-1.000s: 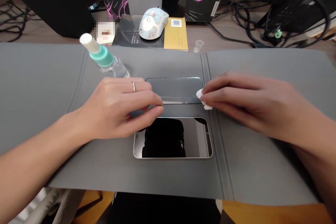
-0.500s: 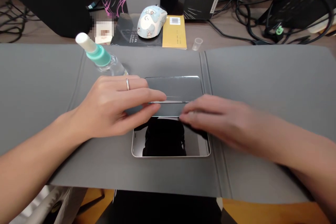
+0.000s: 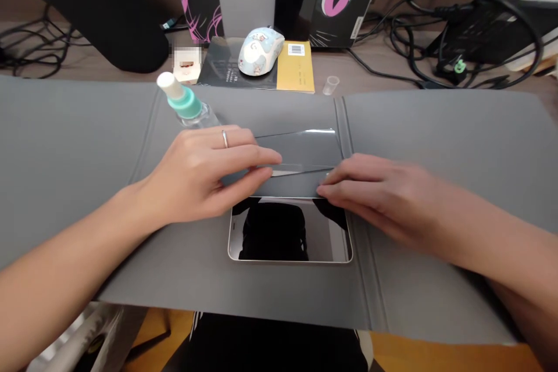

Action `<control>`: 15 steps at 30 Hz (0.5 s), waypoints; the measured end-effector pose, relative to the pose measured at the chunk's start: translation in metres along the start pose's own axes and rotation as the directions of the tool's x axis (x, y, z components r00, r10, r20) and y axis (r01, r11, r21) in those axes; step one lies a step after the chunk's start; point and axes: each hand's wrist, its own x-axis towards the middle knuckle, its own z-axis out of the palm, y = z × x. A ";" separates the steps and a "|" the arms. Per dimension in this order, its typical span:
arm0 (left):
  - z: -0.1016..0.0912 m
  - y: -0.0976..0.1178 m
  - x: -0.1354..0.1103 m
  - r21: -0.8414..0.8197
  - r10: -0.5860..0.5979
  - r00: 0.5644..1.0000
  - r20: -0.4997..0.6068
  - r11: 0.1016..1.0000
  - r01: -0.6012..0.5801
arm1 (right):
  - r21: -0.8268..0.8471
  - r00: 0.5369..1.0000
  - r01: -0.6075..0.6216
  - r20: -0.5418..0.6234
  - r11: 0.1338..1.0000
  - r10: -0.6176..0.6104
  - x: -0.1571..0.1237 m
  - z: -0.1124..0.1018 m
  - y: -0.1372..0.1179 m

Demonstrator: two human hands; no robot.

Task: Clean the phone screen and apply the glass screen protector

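A clear glass screen protector (image 3: 303, 148) is held just beyond a phone (image 3: 274, 232) that lies face up on the grey mat. My left hand (image 3: 218, 171), with a ring on one finger, pinches the protector's left end between thumb and index finger. My right hand (image 3: 370, 189) has its fingers pressed together by the protector's near right corner, above the phone's far right edge. Whatever lies between its fingertips is hidden. Dark reflections cover the phone's glossy screen. Behind my left hand stands a clear spray bottle (image 3: 185, 103) with a mint collar and white top.
The grey mat (image 3: 436, 133) covers the front of the desk. Beyond it are a patterned mouse (image 3: 260, 51) on a black and yellow booklet (image 3: 296, 70), a small clear cap (image 3: 331, 85), a small white box (image 3: 187, 64) and tangled black cables (image 3: 401, 29).
My right fingertips have shifted to the right along the protector. The protector has gone from level to slanted, its edges no longer parallel to the phone. My left hand keeps its pinch.
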 end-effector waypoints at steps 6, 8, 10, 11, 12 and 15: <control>0.002 0.002 0.002 0.000 -0.082 0.995 -0.049 0.997 0.082 | 0.105 0.989 0.142 -0.048 0.984 -0.137 0.005 0.018 -0.026; 0.003 0.002 0.002 0.008 -0.141 0.990 -0.021 0.990 0.142 | 0.106 0.988 0.152 -0.011 0.983 -0.152 0.007 0.020 -0.021; 0.004 0.001 0.001 0.009 -0.183 0.982 0.035 0.983 0.183 | 0.041 0.999 0.047 -0.026 0.998 -0.046 0.003 0.010 -0.006; 0.005 0.001 0.001 0.009 -0.196 0.979 0.062 0.981 0.196 | -0.003 0.999 -0.046 -0.008 0.999 0.046 -0.001 0.002 0.002; 0.006 0.000 0.001 0.012 -0.207 0.975 0.083 0.978 0.207 | -0.029 0.995 -0.098 0.003 0.995 0.098 -0.005 -0.008 0.009; 0.010 0.001 0.000 0.051 -0.249 0.961 0.122 0.968 0.245 | -0.129 0.982 -0.181 -0.074 0.975 0.172 -0.017 -0.031 0.018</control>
